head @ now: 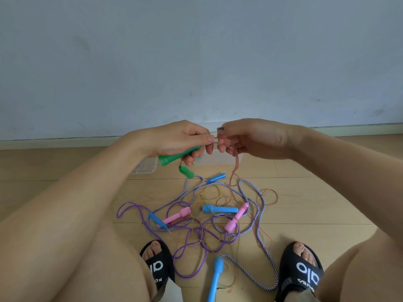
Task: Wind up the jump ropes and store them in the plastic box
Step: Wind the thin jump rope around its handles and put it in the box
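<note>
Two hands wind one pink rope

Left hand (183,138) grips one green handle (177,156); right hand (246,139) pinches pink rope (235,168). Floor: four blue handles (220,209), two pink handles (176,216).

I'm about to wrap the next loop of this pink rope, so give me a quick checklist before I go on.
1. Left hand grips green handle: ok.
2. Right hand holds pink rope: ok.
3. Second green handle hangs free of the pile: ok.
4. Pink rope's slack free of the purple rope and striped rope: not ok, it runs down among them.
5. Plastic box within reach: cannot tell, mostly hidden behind the arms.
</note>
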{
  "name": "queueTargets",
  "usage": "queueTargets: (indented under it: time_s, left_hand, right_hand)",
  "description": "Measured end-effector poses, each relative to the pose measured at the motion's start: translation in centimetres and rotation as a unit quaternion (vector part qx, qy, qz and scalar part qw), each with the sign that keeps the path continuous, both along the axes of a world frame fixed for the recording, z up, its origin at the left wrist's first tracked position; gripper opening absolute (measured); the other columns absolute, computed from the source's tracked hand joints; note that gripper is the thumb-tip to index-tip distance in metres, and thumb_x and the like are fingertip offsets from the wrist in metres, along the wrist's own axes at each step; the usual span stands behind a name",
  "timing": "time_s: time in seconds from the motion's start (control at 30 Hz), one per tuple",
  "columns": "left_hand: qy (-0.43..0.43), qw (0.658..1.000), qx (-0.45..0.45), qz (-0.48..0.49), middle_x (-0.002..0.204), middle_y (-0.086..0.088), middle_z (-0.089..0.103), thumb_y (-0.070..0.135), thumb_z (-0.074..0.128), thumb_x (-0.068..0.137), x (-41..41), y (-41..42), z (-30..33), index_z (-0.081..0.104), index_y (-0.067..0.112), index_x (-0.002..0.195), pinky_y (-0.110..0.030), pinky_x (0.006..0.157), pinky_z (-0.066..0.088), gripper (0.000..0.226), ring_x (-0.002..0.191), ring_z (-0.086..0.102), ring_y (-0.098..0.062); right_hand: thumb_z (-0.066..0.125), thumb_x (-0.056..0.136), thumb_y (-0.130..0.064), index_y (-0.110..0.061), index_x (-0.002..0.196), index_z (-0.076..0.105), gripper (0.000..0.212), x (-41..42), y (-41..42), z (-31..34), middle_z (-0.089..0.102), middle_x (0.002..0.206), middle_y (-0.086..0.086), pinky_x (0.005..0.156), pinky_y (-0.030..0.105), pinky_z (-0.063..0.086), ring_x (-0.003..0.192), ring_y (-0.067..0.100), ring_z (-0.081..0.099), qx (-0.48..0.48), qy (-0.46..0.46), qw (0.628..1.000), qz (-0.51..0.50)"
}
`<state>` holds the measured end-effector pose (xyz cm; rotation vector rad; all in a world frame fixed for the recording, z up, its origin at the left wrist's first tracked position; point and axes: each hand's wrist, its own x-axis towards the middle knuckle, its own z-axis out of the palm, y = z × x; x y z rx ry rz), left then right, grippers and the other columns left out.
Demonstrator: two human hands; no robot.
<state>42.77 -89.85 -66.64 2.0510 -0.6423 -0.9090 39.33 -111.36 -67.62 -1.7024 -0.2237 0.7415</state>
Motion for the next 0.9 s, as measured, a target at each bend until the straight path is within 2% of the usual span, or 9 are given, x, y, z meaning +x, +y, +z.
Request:
queueTargets:
  time_s: [0.17,0.27,0.33,0.43,0.57,0.7,0.8,0.87,0.9]
  left_hand:
    - [0.009,1.000,-0.019,0.015,0.064,-0.002,0.055,0.032,0.044,0.104,-0.1,0.0,0.4,0.064,0.001,0.101,-0.028,0.060,0.051,0.037,0.057,0.058,-0.020]
    - [0.015,1.000,-0.011,0.014,0.060,-0.002,0.053,0.034,0.044,0.104,-0.2,-0.1,0.4,0.062,0.003,0.095,-0.034,0.068,0.050,0.037,0.058,0.059,-0.022]
    - [0.015,1.000,0.001,0.013,0.059,-0.002,0.052,0.031,0.044,0.104,-0.1,0.1,0.3,0.061,0.003,0.093,-0.036,0.072,0.050,0.034,0.059,0.060,-0.022]
    - [0.014,0.999,0.009,0.028,0.060,-0.001,0.053,0.024,0.045,0.104,0.0,0.3,0.2,0.062,0.004,0.093,-0.033,0.066,0.053,0.028,0.058,0.058,-0.020]
    - [0.014,0.999,0.032,0.030,0.064,-0.001,0.054,0.024,0.046,0.103,-0.1,0.2,0.0,0.063,0.006,0.096,-0.028,0.051,0.047,0.025,0.052,0.049,-0.014]
    - [-0.007,0.998,0.057,0.029,0.067,0.001,0.055,0.025,0.046,0.102,0.1,0.3,0.0,0.065,0.010,0.096,-0.024,0.050,0.043,0.025,0.054,0.047,-0.012]
    - [-0.013,0.998,0.057,0.023,0.069,0.001,0.054,0.026,0.047,0.102,-0.2,-0.2,-0.3,0.065,0.008,0.098,-0.024,0.052,0.042,0.026,0.057,0.047,-0.013]
    - [-0.026,0.998,0.057,0.018,0.070,0.001,0.053,0.025,0.047,0.101,-0.6,-1.0,-0.4,0.064,0.005,0.098,-0.022,0.051,0.042,0.027,0.056,0.046,-0.013]
    - [-0.034,0.998,0.059,0.012,0.069,0.001,0.053,0.025,0.046,0.101,-0.7,-1.3,-0.5,0.063,0.004,0.097,-0.021,0.051,0.042,0.027,0.055,0.046,-0.012]
  right_hand:
    - [0.055,0.095,-0.020,-0.015,0.072,0.058,0.024,0.6,-0.6,0.2,0.054,0.077,0.005,0.073,0.032,0.039,0.075,0.019,0.045,-0.015,-0.047,0.996,-0.067]
    - [0.064,0.084,-0.022,-0.010,0.071,0.055,0.020,1.0,-1.6,0.5,0.048,0.080,0.009,0.069,0.030,0.038,0.072,0.017,0.043,-0.031,-0.084,0.990,-0.108]
    - [0.068,0.086,-0.023,-0.009,0.069,0.053,0.027,1.1,-2.5,0.5,0.048,0.074,0.007,0.071,0.031,0.039,0.073,0.017,0.043,-0.066,-0.108,0.984,-0.129]
    - [0.068,0.089,-0.027,-0.013,0.064,0.051,0.034,1.3,-3.8,0.2,0.050,0.067,0.000,0.073,0.032,0.039,0.072,0.018,0.044,-0.110,-0.128,0.973,-0.156]
    - [0.071,0.087,-0.030,-0.011,0.073,0.058,0.027,1.5,-3.9,-0.3,0.053,0.070,0.002,0.074,0.031,0.042,0.072,0.017,0.048,-0.146,-0.134,0.969,-0.145]
    - [0.070,0.088,-0.021,-0.016,0.101,0.063,0.015,0.6,-3.5,-0.4,0.064,0.083,0.003,0.076,0.030,0.047,0.076,0.020,0.059,-0.167,-0.125,0.972,-0.104]
    - [0.061,0.091,-0.020,-0.036,0.125,0.057,0.038,0.4,-1.4,-0.9,0.070,0.107,-0.003,0.086,0.023,0.045,0.101,0.014,0.065,-0.159,-0.105,0.977,-0.098]
    - [0.059,0.090,-0.022,-0.031,0.120,0.062,0.032,0.5,1.2,-1.2,0.073,0.103,-0.008,0.084,0.016,0.045,0.109,0.012,0.064,-0.157,-0.078,0.982,-0.066]
    - [0.057,0.089,-0.023,-0.024,0.113,0.065,0.025,0.6,2.0,-1.9,0.075,0.094,-0.006,0.083,0.018,0.049,0.102,0.017,0.068,-0.155,-0.072,0.984,-0.055]
